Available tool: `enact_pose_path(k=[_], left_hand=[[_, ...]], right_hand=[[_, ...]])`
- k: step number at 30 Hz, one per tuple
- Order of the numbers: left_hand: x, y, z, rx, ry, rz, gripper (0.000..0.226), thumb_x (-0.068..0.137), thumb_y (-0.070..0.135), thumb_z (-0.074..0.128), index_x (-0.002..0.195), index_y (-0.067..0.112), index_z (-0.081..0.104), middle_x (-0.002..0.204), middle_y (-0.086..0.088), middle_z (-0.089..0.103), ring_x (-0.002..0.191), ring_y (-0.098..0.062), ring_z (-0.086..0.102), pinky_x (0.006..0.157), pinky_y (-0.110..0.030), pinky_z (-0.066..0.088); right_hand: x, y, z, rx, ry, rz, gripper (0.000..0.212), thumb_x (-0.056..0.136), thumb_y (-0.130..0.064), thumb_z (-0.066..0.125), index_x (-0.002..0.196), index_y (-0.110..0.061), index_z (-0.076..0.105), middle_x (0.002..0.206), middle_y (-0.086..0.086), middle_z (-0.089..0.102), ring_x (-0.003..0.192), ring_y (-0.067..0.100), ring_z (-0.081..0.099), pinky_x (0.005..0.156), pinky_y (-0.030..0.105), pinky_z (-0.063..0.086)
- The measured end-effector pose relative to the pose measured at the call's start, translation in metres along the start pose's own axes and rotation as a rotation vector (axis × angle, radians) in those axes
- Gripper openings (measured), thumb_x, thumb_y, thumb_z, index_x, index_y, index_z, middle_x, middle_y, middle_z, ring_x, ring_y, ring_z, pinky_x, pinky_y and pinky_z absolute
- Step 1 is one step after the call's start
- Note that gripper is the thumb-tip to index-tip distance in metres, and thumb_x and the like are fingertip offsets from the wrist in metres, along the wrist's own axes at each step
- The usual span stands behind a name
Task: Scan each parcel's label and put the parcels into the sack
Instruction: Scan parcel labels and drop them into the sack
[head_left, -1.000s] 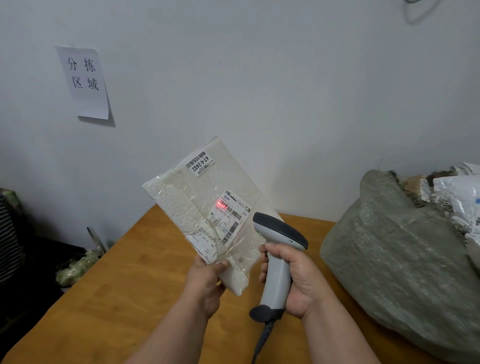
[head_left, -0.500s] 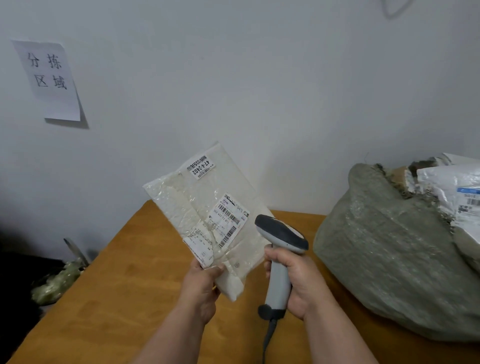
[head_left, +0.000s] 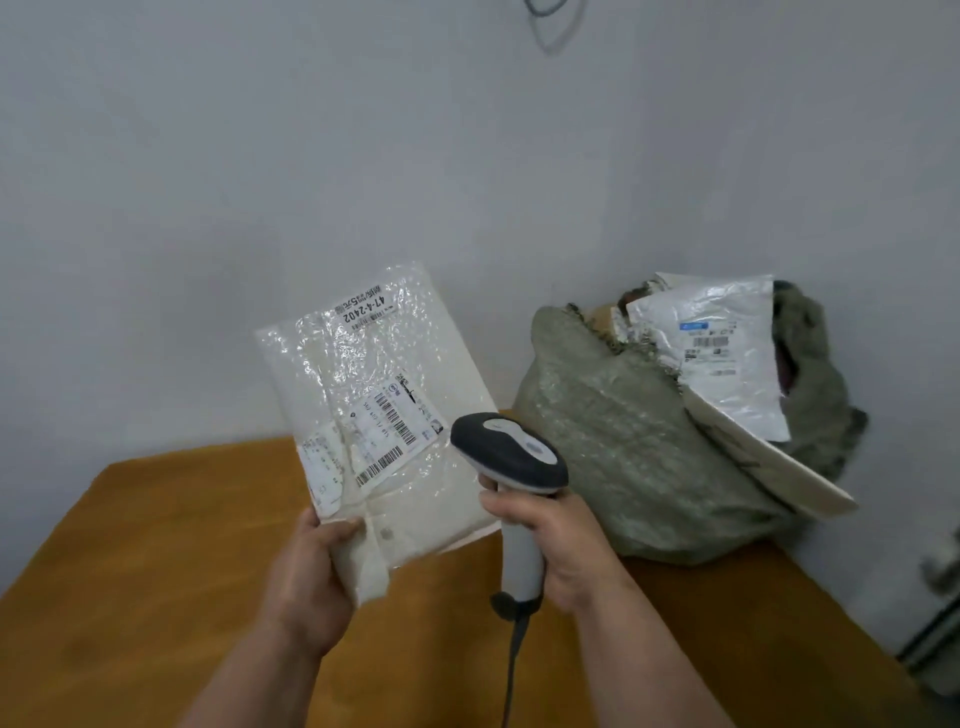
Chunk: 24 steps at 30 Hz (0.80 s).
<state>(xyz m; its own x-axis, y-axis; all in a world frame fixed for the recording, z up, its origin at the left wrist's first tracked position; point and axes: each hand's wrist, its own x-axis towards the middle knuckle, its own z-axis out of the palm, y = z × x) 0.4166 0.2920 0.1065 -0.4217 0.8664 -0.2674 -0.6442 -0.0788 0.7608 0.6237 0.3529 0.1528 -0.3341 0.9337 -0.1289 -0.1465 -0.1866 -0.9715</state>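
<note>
My left hand (head_left: 311, 577) grips the lower corner of a clear plastic parcel (head_left: 363, 364) with cream cloth inside, held upright above the table. Its barcode label (head_left: 395, 431) faces me. My right hand (head_left: 561, 545) grips the handle of a grey and white barcode scanner (head_left: 509, 457), whose head sits just right of the label. No red light shows on the label. A grey-green woven sack (head_left: 623, 441) lies on the table at the right, its mouth holding a white parcel (head_left: 722, 353) and a flat cream parcel (head_left: 769, 467).
The orange-brown wooden table (head_left: 156, 571) runs under both hands, its right edge near the wall. The scanner's cable (head_left: 511, 670) hangs down toward me. A grey wall stands close behind the table and the sack.
The red scan light on the label has gone out. The view has swung right, bringing the sack's mouth and its parcels into sight; parcel and scanner stay held, the parcel turned more upright.
</note>
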Motion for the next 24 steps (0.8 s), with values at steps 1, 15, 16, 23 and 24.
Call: enact_pose_path(k=[1, 15, 16, 23, 24], left_hand=[[0.000, 0.000, 0.013, 0.014, -0.028, 0.012, 0.045, 0.091, -0.011, 0.045, 0.107, 0.028, 0.062, 0.097, -0.003, 0.078, 0.081, -0.026, 0.074, 0.062, -0.045, 0.062], [-0.037, -0.082, 0.239, 0.181, -0.376, 0.142, 0.028, 0.103, 0.020, 0.048, 0.129, 0.023, 0.060, 0.117, -0.007, 0.073, 0.105, -0.027, 0.071, 0.077, -0.039, 0.060], [-0.041, -0.096, 0.252, 0.229, -0.393, 0.123, 0.029, 0.104, 0.028, 0.047, 0.127, 0.026, 0.063, 0.117, -0.008, 0.073, 0.107, -0.027, 0.070, 0.084, -0.042, 0.058], [-0.047, -0.185, 0.308, 0.822, -0.386, 0.170, 0.080, 0.092, 0.026, 0.070, 0.153, 0.047, 0.022, 0.138, 0.002, 0.052, 0.115, -0.013, 0.057, 0.078, -0.019, 0.053], [-0.046, -0.195, 0.315, 0.896, -0.403, 0.205, 0.093, 0.086, 0.032, 0.076, 0.154, 0.048, 0.013, 0.147, 0.001, 0.044, 0.127, -0.017, 0.050, 0.088, -0.026, 0.054]], right_hand=[[-0.003, -0.007, -0.009, 0.030, -0.001, -0.027, 0.049, 0.054, -0.021, 0.093, 0.100, -0.016, 0.078, 0.096, 0.003, 0.079, 0.094, 0.019, 0.072, 0.080, 0.034, 0.053], [-0.045, -0.100, -0.194, 0.161, 0.363, -0.464, 0.041, 0.062, -0.013, 0.089, 0.093, -0.035, 0.076, 0.095, -0.006, 0.077, 0.095, 0.019, 0.072, 0.094, 0.059, 0.054], [-0.046, -0.105, -0.213, 0.167, 0.417, -0.486, 0.048, 0.058, -0.015, 0.090, 0.099, -0.034, 0.074, 0.098, -0.006, 0.077, 0.097, 0.021, 0.072, 0.095, 0.059, 0.054], [-0.042, -0.118, -0.300, 0.054, 0.639, -0.584, 0.042, 0.073, -0.011, 0.088, 0.110, -0.026, 0.074, 0.103, -0.012, 0.077, 0.096, 0.005, 0.072, 0.089, 0.037, 0.057], [-0.041, -0.118, -0.307, 0.030, 0.642, -0.592, 0.041, 0.074, -0.013, 0.088, 0.109, -0.030, 0.073, 0.102, -0.015, 0.077, 0.095, 0.002, 0.072, 0.086, 0.033, 0.056]])
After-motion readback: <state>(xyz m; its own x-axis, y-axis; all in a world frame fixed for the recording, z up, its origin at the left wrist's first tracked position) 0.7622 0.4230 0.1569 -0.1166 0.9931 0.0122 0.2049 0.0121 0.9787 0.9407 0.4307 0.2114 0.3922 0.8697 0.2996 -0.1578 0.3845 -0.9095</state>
